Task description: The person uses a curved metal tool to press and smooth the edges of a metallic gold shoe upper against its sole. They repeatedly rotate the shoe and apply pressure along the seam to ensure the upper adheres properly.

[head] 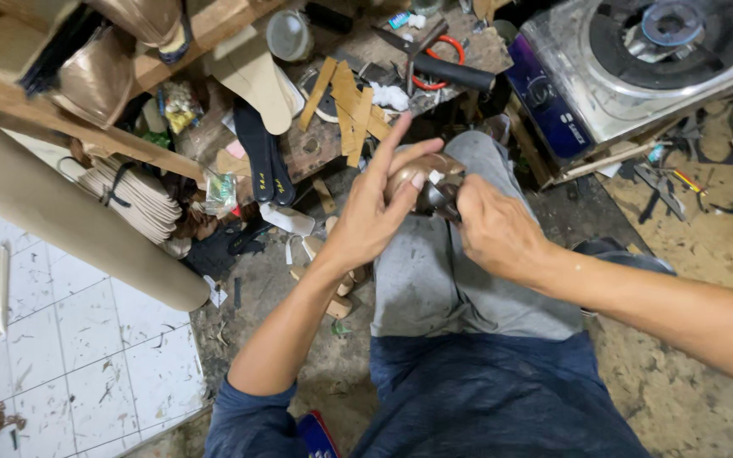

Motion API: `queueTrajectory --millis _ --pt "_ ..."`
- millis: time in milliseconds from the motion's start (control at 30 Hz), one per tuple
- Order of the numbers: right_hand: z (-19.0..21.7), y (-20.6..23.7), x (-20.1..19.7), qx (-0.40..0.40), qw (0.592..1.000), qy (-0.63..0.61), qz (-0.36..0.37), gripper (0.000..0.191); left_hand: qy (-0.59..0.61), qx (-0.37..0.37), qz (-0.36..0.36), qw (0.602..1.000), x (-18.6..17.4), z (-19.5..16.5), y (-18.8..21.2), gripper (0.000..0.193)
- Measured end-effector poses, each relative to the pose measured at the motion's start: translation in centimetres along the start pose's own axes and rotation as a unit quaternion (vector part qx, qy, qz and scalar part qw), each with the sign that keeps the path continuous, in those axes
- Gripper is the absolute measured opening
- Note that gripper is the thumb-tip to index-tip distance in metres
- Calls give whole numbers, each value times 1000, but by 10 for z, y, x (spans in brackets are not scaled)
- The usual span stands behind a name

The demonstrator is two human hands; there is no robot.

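Knee-level shoe work, both hands on one small piece

Left hand (375, 212) cups the bronze shoe piece (413, 174) from its left, forefinger sticking up. Right hand (489, 225) is closed on a dark metal tool (441, 199) at the piece's right edge, just above the grey-trousered knee (434, 271).

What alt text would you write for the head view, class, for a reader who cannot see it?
A seated person's left hand cups a bronze shoe over the knee while the right hand works a metal tool against it. Around lie stacked insoles, wooden strips and a fan.
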State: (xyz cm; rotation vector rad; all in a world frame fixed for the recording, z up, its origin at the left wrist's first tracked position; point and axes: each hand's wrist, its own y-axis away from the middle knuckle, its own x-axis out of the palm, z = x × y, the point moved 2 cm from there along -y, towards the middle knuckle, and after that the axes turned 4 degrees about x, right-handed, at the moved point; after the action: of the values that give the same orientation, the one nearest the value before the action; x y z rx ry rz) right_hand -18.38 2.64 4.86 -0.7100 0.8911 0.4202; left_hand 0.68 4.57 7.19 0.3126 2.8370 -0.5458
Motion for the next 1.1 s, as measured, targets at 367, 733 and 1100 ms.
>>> queueTrajectory --millis 367,733,1100 --pt "-5 0 -35 160 942 14 296 21 -80 28 14 996 6 -6 10 73" --pt "12 8 -23 -33 992 104 64 22 -60 -2 20 998 -1 -7 12 75" --pt "17 13 14 81 996 -25 29 24 31 -77 -19 996 -1 1 12 70"
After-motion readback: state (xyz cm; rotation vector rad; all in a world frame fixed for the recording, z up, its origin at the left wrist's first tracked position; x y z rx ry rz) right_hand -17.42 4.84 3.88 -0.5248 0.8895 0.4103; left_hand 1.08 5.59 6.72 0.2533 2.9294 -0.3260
